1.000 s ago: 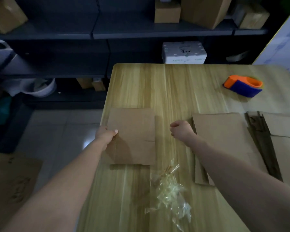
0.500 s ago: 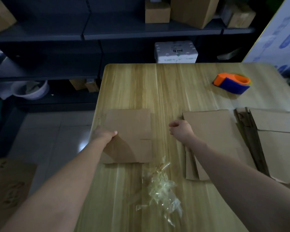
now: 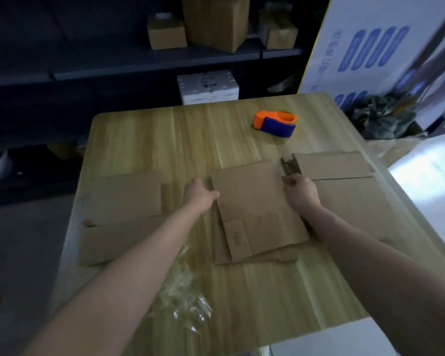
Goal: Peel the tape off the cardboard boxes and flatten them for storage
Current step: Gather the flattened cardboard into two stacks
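Observation:
A flattened cardboard box (image 3: 257, 209) lies in the middle of the wooden table (image 3: 190, 140), on top of another flat piece. My left hand (image 3: 199, 195) grips its left edge, thumb on top. On its right edge, my right hand (image 3: 302, 194) is closed with the fingers curled. A second flattened box (image 3: 123, 217) lies apart to the left, touched by neither hand. A larger flattened box (image 3: 344, 186) lies to the right, partly under my right forearm. A clump of peeled clear tape (image 3: 183, 291) sits near the table's front edge, under my left forearm.
An orange and blue tape dispenser (image 3: 275, 123) rests at the back right of the table. Dark shelves behind carry several cardboard boxes (image 3: 216, 21) and a white foam box (image 3: 207, 86). A white printed board (image 3: 375, 47) leans at the right. The table's right edge drops to a pale floor.
My left hand let go of the left flattened box and moved right to the middle one. My right hand shifted from that box's left side to its right edge. The view swung right.

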Motion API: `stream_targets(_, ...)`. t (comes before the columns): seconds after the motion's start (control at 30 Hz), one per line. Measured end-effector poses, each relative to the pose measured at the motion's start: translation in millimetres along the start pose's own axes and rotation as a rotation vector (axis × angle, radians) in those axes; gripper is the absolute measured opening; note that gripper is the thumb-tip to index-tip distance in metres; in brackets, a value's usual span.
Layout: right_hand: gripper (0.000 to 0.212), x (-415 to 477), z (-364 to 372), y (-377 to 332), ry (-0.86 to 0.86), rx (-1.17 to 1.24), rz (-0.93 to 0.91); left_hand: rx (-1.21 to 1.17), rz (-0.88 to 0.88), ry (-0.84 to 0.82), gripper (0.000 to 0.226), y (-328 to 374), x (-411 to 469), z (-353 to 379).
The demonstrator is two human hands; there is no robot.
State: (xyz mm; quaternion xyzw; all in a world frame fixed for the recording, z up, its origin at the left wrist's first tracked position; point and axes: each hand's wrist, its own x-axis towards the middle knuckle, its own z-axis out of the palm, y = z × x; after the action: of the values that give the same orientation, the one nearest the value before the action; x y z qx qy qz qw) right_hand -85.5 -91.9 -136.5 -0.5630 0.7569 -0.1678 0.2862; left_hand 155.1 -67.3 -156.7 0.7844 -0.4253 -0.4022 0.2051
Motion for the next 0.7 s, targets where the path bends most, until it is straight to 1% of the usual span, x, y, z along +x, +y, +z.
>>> stream_targets(0.07, 0.036, 8, -27, 35, 0.004, -0.009, 0.076, -0.059, -0.087, -0.119, 0.067, 4, -2, 34)
stream_targets(0.1, 0.038, 12, -39, 52, 0.007, -0.011, 0.116, -0.067, -0.115, -0.147, 0.069, 3, -1, 48)
stream_targets(0.2, 0.043, 23, -69, 97, 0.028, -0.084, 0.208, -0.069, -0.202, -0.146, 0.077, 3, -2, 75)
stream_targets(0.23, 0.045, 28, -75, 109, 0.028, -0.118, 0.231, -0.076, -0.227, -0.133, 0.087, 0, 2, 83)
stream_targets(0.3, 0.049, 37, -84, 128, 0.011, -0.177, 0.273, -0.01, -0.271, -0.057, 0.124, -12, 19, 101)
stream_targets(0.33, 0.052, 41, -86, 136, 0.001, -0.199, 0.288, 0.036, -0.306, -0.012, 0.132, -20, 30, 111)
stream_targets(0.37, 0.056, 45, -87, 143, -0.003, -0.212, 0.301, 0.108, -0.332, 0.012, 0.13, -18, 29, 113)
stream_targets(0.43, 0.068, 51, -90, 154, -0.008, -0.213, 0.339, 0.272, -0.358, 0.057, 0.108, 0, 8, 108)
stream_targets(0.5, 0.086, 59, -93, 165, -0.024, -0.195, 0.387, 0.353, -0.353, 0.074, 0.097, 9, 1, 107)
stream_targets(0.6, 0.115, 71, -99, 182, -0.093, -0.125, 0.467, 0.333, -0.343, 0.074, 0.1, 6, 10, 110)
stream_targets(0.63, 0.12, 75, -99, 186, -0.114, -0.096, 0.484, 0.328, -0.363, 0.07, 0.103, 6, 11, 111)
stream_targets(0.7, 0.124, 81, -99, 190, -0.141, -0.084, 0.502, 0.298, -0.399, 0.076, 0.111, 7, 13, 111)
